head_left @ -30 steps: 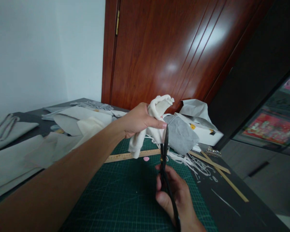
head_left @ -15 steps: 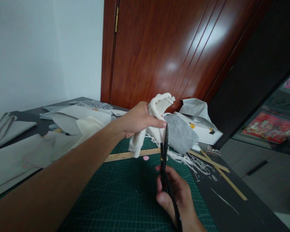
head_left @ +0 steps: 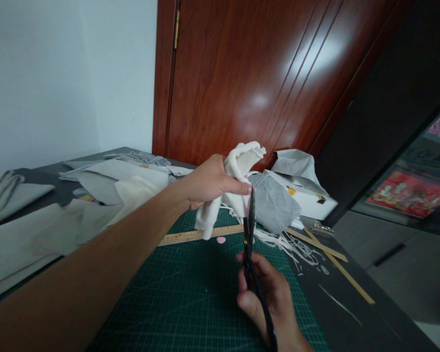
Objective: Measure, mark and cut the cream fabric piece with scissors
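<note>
My left hand (head_left: 212, 182) pinches a bunched piece of white fabric (head_left: 207, 215), raised above the cutting mat; part of it hangs below the palm. In my right hand (head_left: 269, 293) is a pair of black scissors (head_left: 250, 244), blades pointing up and away from me. The blade tips are at the fabric's right edge, close to my left thumb. Whether they touch the cloth I cannot tell. Beneath both hands lies the green cutting mat (head_left: 176, 298), with a small pink piece (head_left: 221, 240) on it.
A wooden ruler (head_left: 179, 238) crosses the mat's far part. Pale fabric pieces (head_left: 25, 234) cover the left side. At the right are a grey cloth (head_left: 275, 203), a white box (head_left: 322, 205), white cords (head_left: 278, 242) and wooden strips (head_left: 348, 276). A brown door (head_left: 234, 73) stands behind.
</note>
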`<state>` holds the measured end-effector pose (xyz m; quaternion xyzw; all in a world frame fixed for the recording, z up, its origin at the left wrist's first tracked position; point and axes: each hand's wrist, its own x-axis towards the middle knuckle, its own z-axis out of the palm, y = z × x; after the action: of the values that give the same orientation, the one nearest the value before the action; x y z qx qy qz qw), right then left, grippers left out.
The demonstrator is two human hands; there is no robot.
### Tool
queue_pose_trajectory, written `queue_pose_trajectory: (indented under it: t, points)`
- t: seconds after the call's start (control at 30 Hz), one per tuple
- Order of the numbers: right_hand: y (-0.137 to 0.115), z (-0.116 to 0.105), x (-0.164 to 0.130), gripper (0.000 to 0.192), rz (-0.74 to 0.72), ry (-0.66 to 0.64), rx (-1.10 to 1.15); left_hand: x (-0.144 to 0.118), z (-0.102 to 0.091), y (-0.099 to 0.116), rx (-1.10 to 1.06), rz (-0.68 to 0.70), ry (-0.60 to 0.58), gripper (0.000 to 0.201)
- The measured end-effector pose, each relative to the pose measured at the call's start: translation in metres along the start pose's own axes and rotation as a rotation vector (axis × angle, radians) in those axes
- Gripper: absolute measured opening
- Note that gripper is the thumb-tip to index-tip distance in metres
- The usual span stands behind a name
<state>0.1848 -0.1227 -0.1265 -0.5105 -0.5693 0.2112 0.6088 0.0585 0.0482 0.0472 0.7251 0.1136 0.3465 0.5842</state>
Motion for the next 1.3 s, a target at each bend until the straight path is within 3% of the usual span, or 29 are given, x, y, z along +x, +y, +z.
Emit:
queue_pose_trajectory:
  t: [1.3]
  points:
    - [-0.0093,-0.0036,0.0006,0.052,-0.019,0.009,-0.094,-0.0015,-0.0004,0.0017,-0.042,-0.017,-0.030,0.025]
